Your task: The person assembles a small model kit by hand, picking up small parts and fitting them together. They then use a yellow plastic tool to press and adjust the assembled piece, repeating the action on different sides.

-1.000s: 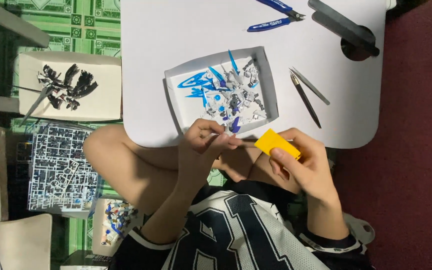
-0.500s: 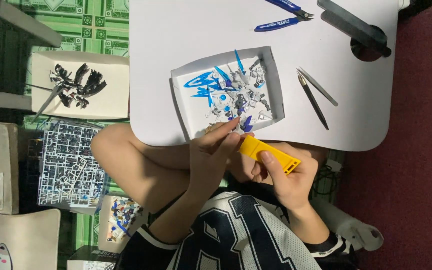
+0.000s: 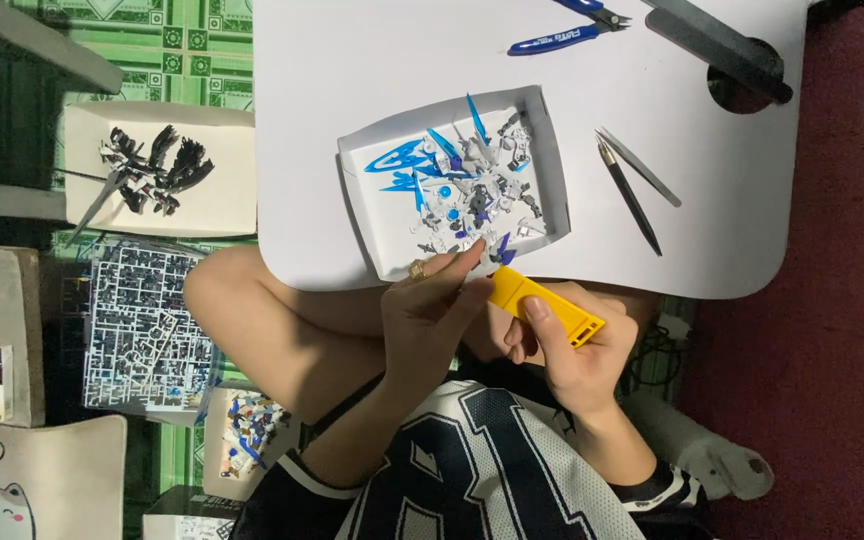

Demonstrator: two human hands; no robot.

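My left hand (image 3: 430, 318), with a ring on one finger, pinches a small piece at the near edge of a white paper tray (image 3: 370, 220). Its fingertips meet the end of a yellow flat tool (image 3: 550, 304). My right hand (image 3: 570, 358) grips that tool from below, thumb on top. The tray holds several small blue, white and grey model parts (image 3: 472, 190) and stands on a white table (image 3: 352, 70). Both hands hover just off the table's near edge, over my lap.
Blue-handled nippers (image 3: 562, 38) and a black bar-shaped tool (image 3: 722, 45) lie at the table's far side. Tweezers (image 3: 640, 166) and a thin black-handled tool (image 3: 632, 200) lie right of the tray. On the floor to the left are a white box with a black model (image 3: 152, 170) and plastic part frames (image 3: 142, 310).
Both hands have come up to the tray's near edge. The yellow tool has turned so that its length shows, and my left fingertips now meet its end.
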